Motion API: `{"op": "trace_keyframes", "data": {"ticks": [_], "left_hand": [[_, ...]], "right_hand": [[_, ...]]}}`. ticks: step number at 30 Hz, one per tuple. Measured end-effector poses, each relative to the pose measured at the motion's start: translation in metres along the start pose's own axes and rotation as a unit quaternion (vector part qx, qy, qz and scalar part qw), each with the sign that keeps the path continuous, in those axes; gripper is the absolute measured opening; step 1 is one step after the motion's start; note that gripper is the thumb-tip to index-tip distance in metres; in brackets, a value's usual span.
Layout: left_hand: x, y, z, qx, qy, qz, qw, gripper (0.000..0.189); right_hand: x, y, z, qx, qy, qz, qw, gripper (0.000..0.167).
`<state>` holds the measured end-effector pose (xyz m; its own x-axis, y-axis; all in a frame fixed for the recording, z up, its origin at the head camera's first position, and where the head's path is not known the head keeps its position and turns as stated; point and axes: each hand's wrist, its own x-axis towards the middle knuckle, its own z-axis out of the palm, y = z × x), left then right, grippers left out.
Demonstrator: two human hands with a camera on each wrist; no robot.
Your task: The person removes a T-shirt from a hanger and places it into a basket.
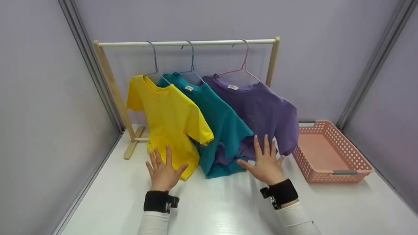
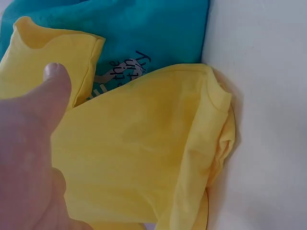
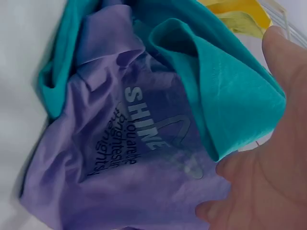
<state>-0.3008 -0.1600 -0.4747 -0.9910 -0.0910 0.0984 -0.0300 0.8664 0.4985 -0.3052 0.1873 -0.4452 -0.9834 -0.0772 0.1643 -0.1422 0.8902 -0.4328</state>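
Observation:
Three T-shirts hang side by side from a small clothes rack: a yellow T-shirt (image 1: 166, 111) at left, a teal T-shirt (image 1: 218, 111) in the middle and a purple T-shirt (image 1: 261, 111) at right. My left hand (image 1: 163, 173), fingers spread, is at the lower part of the yellow shirt. In the left wrist view its thumb (image 2: 57, 93) stands out over the yellow cloth. My right hand (image 1: 267, 166), also spread and holding nothing, is in front of the purple shirt's lower part, close to the teal sleeve (image 3: 235, 91). Printed lettering shows on the purple shirt in the right wrist view.
The rack has a white rail (image 1: 215, 42) and wooden legs (image 1: 114, 91). Blue hangers (image 1: 192, 58) carry the yellow and teal shirts, a pink hanger (image 1: 245, 62) the purple one. A pink perforated basket (image 1: 326, 151) stands right on the white table (image 1: 215, 209).

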Motion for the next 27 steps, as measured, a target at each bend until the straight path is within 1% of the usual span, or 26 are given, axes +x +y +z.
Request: {"op": "trace_keyframes", "data": {"ticks": [2,4,6,10,14,16,18,20,23,25,26,27], "left_hand": [[0.007,0.002,-0.003,-0.02,-0.004,0.002,0.9998,0.105],[0.015,0.004,-0.007,-0.051,-0.003,0.005,0.9987,0.104],[0.025,0.006,-0.011,-0.09,-0.006,0.006,0.9959,0.104],[0.045,0.011,-0.018,-0.168,-0.007,0.003,0.9857,0.102],[0.064,0.014,-0.025,-0.235,-0.001,-0.005,0.972,0.098],[0.072,0.016,-0.029,-0.268,0.002,-0.012,0.9634,0.095],[0.078,0.018,-0.033,-0.302,0.006,-0.021,0.953,0.089],[0.083,0.022,-0.038,-0.346,0.005,-0.035,0.9375,0.086],[0.09,0.028,-0.046,-0.406,-0.003,-0.059,0.912,0.083],[0.094,0.033,-0.051,-0.433,-0.006,-0.07,0.8988,0.082],[0.097,0.035,-0.054,-0.443,-0.006,-0.073,0.8937,0.082],[0.099,0.037,-0.056,-0.45,-0.006,-0.071,0.8902,0.08]], "right_hand": [[0.005,-0.007,-0.004,0.001,-0.001,-0.005,1.0,0.116],[0.01,-0.015,-0.01,0.01,-0.001,-0.011,0.9999,0.116],[0.015,-0.025,-0.015,0.016,-0.003,-0.015,0.9998,0.117],[0.024,-0.046,-0.027,0.028,-0.003,-0.023,0.9993,0.116],[0.031,-0.072,-0.037,0.041,0.006,-0.04,0.9984,0.113],[0.034,-0.086,-0.041,0.047,0.013,-0.056,0.9972,0.11],[0.037,-0.101,-0.044,0.055,0.021,-0.084,0.9947,0.107],[0.041,-0.116,-0.045,0.071,0.022,-0.12,0.99,0.103],[0.05,-0.137,-0.043,0.109,0.012,-0.168,0.9798,0.097],[0.059,-0.15,-0.038,0.139,-0.006,-0.18,0.9738,0.093],[0.064,-0.155,-0.036,0.153,-0.014,-0.181,0.9714,0.091],[0.07,-0.161,-0.033,0.162,-0.021,-0.178,0.9703,0.089]]}}
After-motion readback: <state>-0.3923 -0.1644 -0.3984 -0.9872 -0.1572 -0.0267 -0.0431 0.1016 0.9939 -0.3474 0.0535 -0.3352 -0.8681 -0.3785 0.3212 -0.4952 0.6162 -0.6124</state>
